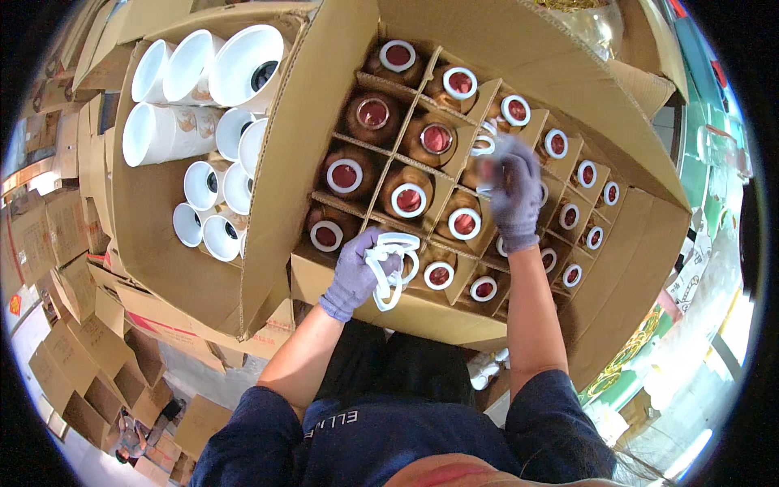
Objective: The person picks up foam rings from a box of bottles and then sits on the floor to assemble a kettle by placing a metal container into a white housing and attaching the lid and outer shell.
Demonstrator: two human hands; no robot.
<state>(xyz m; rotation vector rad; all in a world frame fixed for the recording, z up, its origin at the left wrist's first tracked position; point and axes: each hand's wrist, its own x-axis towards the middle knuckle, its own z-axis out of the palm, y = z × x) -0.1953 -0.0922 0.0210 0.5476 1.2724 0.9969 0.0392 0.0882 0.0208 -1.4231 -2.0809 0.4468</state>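
Observation:
A bundle of white plastic rings [392, 243] hangs in my left hand [350, 274], closed around it in a grey-purple glove at the box's near edge. My right hand [517, 195], gloved alike and partly blurred, reaches over the middle of the open carton. At its bent fingertips is another white ring [483, 146], just above a jar that the hand partly hides. Brown round jars with red tops stand in cardboard cells; most carry a white ring around the mouth. One jar [373, 113] and its neighbour [436, 140] show bare glass rims.
Cardboard dividers [389, 151] split the carton, whose side flaps [604, 97] stand up. Left of it, another open box [174, 191] holds white cups [247, 61] lying on their sides. Stacked cartons [49, 235] fill the far left, with another person [130, 438] low among them.

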